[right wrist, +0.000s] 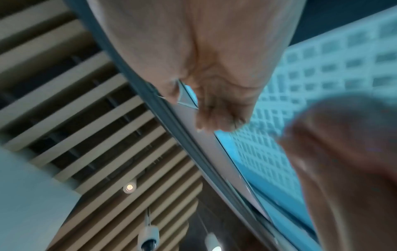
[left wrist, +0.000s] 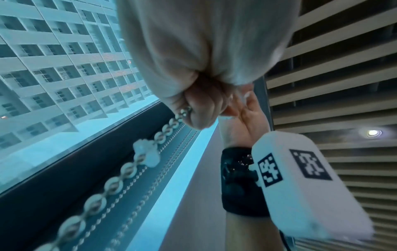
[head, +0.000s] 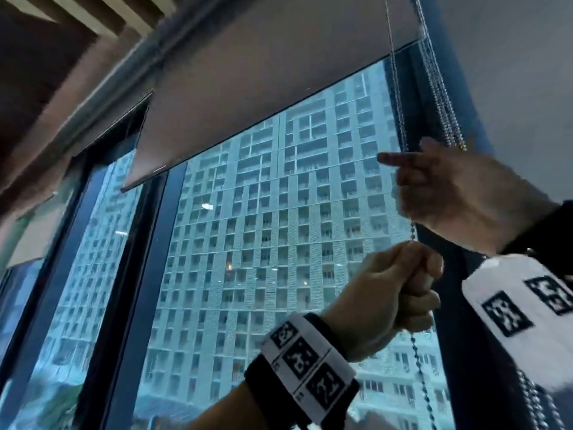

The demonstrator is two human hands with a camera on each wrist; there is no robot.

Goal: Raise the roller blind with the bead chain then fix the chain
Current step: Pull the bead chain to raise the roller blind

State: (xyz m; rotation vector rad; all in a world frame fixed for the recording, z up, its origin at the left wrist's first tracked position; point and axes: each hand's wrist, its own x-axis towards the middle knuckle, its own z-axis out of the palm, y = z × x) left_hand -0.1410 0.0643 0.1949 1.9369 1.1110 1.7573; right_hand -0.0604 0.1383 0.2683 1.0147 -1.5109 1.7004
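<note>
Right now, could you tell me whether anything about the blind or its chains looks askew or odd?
Nothing looks damaged. The roller blind is partly raised and its bottom edge only slants with the camera tilt. The left hand grips the bead chain, with the right hand on it above. Several other chains hang bunched beside it.

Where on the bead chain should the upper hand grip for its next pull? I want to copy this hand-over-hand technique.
Probably on the taut strand of the bead chain just above the right hand, coming from the room side, fingers curled round it as the left hand does below. That strand hangs apart from the other chains.
</note>
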